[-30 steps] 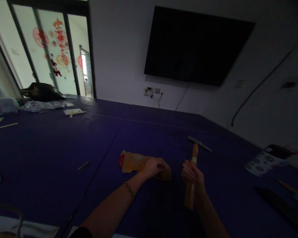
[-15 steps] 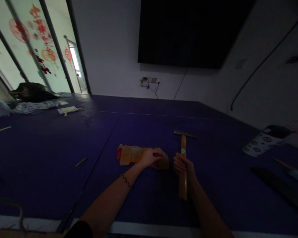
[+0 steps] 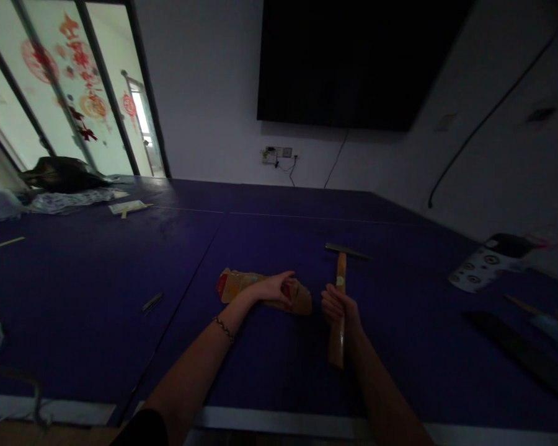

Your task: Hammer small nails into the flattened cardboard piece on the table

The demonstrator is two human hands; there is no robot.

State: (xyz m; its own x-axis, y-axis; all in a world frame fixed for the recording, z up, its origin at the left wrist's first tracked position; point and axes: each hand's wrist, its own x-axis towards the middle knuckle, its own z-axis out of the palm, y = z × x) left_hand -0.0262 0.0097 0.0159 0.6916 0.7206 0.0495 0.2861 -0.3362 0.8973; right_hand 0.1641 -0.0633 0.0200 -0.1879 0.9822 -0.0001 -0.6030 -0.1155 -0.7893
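Observation:
A torn piece of brown cardboard (image 3: 237, 285) with a red end lies on the dark blue table (image 3: 270, 365). Over its right part is my left hand (image 3: 274, 289), thumb and fingers spread apart, touching the cardboard; a small reddish patch shows between them. My right hand (image 3: 340, 308) is wrapped round the wooden handle of a hammer (image 3: 341, 270), just right of the cardboard. The metal head points away from me, and the handle's end sticks out below my fist.
Thin metal pieces (image 3: 152, 303) lie to the left. On the right are a dark flat strip (image 3: 516, 353) and a patterned container (image 3: 481, 266). A black bag (image 3: 65, 173) sits at the far left; a screen (image 3: 353, 62) hangs on the wall.
My left hand has opened from a pinch and shifted slightly left on the cardboard. The hammer's handle end has swung slightly left in my right hand.

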